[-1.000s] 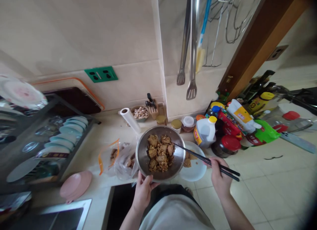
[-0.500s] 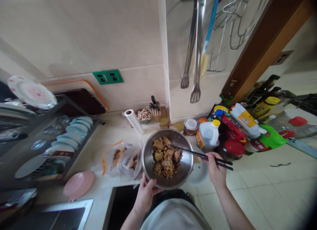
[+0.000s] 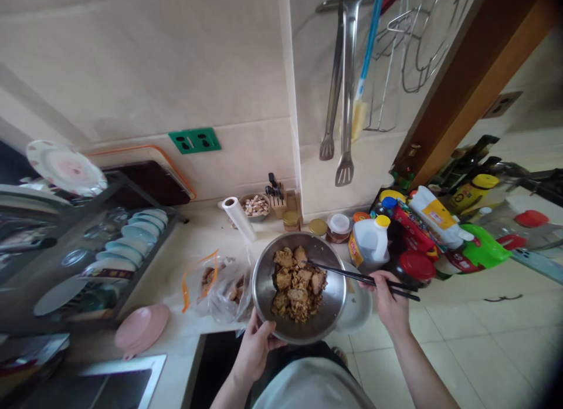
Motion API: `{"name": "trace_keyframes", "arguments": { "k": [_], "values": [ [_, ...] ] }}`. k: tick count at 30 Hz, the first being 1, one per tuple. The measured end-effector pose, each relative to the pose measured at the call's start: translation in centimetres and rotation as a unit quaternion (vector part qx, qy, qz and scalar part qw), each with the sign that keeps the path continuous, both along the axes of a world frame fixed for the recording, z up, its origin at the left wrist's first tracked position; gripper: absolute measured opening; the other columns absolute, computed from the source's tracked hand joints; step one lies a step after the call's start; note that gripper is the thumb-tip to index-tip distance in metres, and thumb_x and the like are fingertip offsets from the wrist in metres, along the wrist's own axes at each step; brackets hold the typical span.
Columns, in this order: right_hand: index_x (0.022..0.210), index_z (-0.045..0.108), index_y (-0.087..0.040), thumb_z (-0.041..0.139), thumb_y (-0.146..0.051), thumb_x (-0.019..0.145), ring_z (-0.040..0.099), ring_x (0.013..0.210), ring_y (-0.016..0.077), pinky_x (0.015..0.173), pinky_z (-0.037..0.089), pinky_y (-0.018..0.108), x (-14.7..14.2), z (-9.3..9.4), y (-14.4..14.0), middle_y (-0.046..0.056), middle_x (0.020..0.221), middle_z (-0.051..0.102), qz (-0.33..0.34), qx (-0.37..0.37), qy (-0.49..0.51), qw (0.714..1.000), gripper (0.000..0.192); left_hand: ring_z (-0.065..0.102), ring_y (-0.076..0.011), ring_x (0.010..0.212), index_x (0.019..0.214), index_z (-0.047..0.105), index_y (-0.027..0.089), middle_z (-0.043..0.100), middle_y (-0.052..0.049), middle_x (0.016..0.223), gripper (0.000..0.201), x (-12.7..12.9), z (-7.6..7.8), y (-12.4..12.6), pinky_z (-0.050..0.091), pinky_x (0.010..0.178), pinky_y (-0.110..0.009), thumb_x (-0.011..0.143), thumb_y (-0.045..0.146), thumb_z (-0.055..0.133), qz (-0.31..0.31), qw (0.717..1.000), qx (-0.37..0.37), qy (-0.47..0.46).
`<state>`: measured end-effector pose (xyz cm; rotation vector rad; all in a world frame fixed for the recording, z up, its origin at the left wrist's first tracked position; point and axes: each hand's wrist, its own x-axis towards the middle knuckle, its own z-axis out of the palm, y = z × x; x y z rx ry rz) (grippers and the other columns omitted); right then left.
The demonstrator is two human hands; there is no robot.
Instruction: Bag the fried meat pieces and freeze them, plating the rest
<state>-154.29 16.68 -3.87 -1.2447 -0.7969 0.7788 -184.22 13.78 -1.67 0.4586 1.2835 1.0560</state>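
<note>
My left hand [image 3: 256, 348] grips the near rim of a steel bowl [image 3: 267, 280] and holds it up over the counter's front edge. Brown, crumb-coated meat pieces [image 3: 299, 283] fill its middle. My right hand [image 3: 389, 303] holds black chopsticks [image 3: 352, 274], their tips resting on the meat at the bowl's right side. A white plate [image 3: 358, 312] lies on the counter just right of the bowl, partly hidden behind it.
Clear plastic bags [image 3: 220, 286] with meat lie left of the bowl. A pink plate [image 3: 141, 328], a dish rack [image 3: 88, 256] with plates, a paper roll [image 3: 238, 217], jars, a white jug [image 3: 369, 242] and crowded bottles [image 3: 422, 221] surround it. Tongs [image 3: 345, 104] hang on the wall.
The bowl has shifted a little to the right, over the white plate. My right hand and the chopsticks have moved closer to the bowl, the tips now lower on the meat.
</note>
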Motion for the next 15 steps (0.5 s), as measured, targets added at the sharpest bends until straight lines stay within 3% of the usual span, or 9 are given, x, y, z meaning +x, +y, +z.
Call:
{"name": "trace_keyframes", "arguments": {
  "k": [5,11,15],
  "values": [
    [0.081,0.064,-0.022,0.064,-0.05,0.082,0.069,0.064,0.0227,0.064,0.06,0.038,0.1,0.5,0.1,0.004,0.072,0.07,0.012,-0.011,-0.06,0.998,0.028,0.064,-0.015,0.057,0.097,0.056,0.022,0.067,0.003,0.072,0.045,0.4,0.2,-0.5,0.057,0.053,-0.029,0.058,0.024,0.077,-0.001,1.0,0.001,0.009],
    [0.077,0.063,-0.021,0.062,-0.051,0.083,0.068,0.06,0.0213,0.063,0.061,0.038,0.4,1.1,0.4,0.003,0.072,0.07,0.046,-0.009,-0.005,0.999,0.031,0.064,-0.0151,0.056,0.096,0.055,0.021,0.066,0.003,0.07,0.044,1.8,0.7,-1.6,0.058,0.053,-0.031,0.057,0.023,0.077,0.018,1.0,-0.006,0.008],
    [0.076,0.063,-0.02,0.062,-0.049,0.084,0.067,0.06,0.0194,0.058,0.061,0.036,2.9,1.7,-1.0,0.002,0.069,0.067,0.027,0.013,0.033,0.999,0.029,0.06,-0.0129,0.053,0.088,0.055,0.02,0.061,0.007,0.061,0.042,1.6,0.7,-2.5,0.059,0.052,-0.032,0.054,0.023,0.079,0.07,0.997,-0.002,0.028]
  ]
}}
